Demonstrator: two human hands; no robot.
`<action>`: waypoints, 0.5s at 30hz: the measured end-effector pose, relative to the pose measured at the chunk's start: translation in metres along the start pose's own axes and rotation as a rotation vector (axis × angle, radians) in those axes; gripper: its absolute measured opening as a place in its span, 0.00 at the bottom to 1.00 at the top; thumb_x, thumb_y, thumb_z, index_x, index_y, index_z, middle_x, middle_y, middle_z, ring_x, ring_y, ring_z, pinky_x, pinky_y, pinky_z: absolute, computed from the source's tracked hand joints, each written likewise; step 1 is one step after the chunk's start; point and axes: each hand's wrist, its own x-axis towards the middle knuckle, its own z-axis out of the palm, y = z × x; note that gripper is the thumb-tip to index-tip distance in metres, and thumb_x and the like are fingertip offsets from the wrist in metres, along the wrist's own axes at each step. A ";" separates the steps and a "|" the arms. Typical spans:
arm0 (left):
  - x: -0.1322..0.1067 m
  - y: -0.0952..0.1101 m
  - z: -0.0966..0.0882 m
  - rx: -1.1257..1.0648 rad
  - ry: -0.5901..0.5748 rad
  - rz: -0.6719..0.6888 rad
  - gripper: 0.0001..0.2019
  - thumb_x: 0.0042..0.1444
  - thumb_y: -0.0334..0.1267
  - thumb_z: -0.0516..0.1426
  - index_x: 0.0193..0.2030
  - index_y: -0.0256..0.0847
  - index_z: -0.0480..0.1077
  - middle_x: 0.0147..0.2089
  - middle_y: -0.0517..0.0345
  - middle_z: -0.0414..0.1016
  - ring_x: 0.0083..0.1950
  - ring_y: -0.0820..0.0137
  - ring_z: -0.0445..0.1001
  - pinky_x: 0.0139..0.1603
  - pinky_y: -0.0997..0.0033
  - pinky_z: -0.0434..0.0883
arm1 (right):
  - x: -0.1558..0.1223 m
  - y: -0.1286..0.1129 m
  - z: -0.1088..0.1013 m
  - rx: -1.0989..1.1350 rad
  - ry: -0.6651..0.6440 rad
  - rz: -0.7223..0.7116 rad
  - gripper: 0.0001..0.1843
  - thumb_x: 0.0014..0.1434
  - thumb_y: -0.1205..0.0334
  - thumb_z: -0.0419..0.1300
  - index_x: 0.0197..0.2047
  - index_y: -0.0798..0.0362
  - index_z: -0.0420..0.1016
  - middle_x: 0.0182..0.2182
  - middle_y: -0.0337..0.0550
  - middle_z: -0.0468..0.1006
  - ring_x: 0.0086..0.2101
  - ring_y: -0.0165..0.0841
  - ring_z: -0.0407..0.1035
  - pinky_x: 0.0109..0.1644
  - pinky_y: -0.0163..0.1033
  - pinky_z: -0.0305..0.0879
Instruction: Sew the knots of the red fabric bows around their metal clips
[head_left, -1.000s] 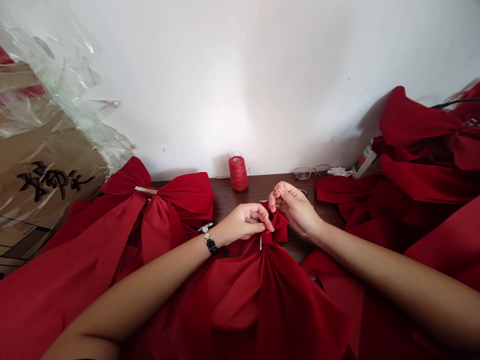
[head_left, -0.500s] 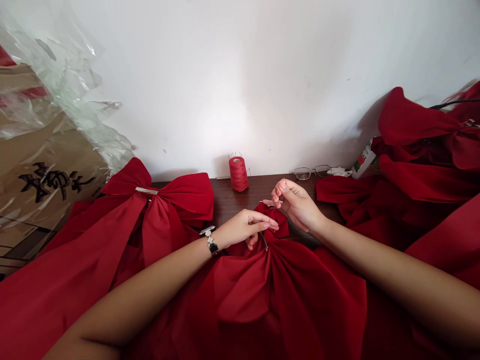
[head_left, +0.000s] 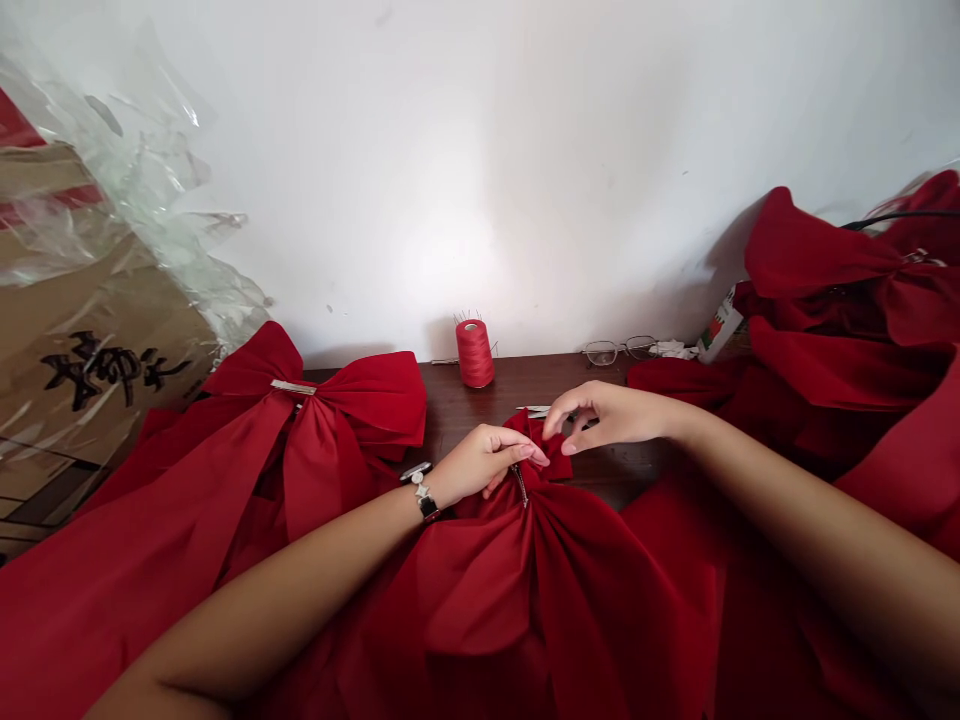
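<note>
In the middle of the head view a red velvet bow lies on the table, its folds gathered at the centre. A metal clip sits at that gathered centre. My left hand, with a watch and bracelet at the wrist, is closed on the bow beside the clip, thumb and fingertips pressed together. Just above and right of it hovers my right hand; its fingers are curved, with a gap between thumb and forefinger. Nothing shows in that gap. Scissors lie partly hidden behind the bow's top.
A red thread spool with needles in its top stands by the wall. Left is a finished-looking bow with a silver clip and a plastic-covered carton. Eyeglasses, a small box and piled red bows are right.
My right hand has come down and turned over, its pinched fingers parting as it nears the bow. My left hand stays closed on the bow, and the view has shifted slightly.
</note>
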 end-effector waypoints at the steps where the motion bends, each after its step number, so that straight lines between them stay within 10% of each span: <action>1: 0.000 0.000 0.000 -0.013 0.004 0.000 0.19 0.62 0.49 0.53 0.43 0.35 0.78 0.13 0.67 0.61 0.13 0.81 0.55 0.19 0.80 0.51 | 0.001 0.001 0.002 -0.115 -0.003 -0.024 0.14 0.56 0.60 0.63 0.46 0.54 0.79 0.42 0.46 0.79 0.40 0.32 0.74 0.42 0.34 0.69; 8: 0.000 0.000 -0.001 -0.022 0.035 0.005 0.20 0.63 0.49 0.52 0.46 0.35 0.76 0.11 0.69 0.60 0.13 0.80 0.56 0.23 0.79 0.55 | 0.020 0.004 0.039 -0.511 0.194 -0.108 0.14 0.63 0.68 0.53 0.44 0.52 0.80 0.44 0.48 0.80 0.46 0.38 0.72 0.51 0.40 0.64; 15: -0.001 -0.001 0.000 0.033 0.078 -0.010 0.19 0.63 0.48 0.50 0.43 0.35 0.76 0.12 0.68 0.60 0.13 0.79 0.59 0.21 0.80 0.57 | -0.013 0.012 -0.022 -0.744 0.362 0.239 0.08 0.55 0.64 0.59 0.36 0.54 0.78 0.36 0.52 0.80 0.37 0.43 0.73 0.41 0.42 0.64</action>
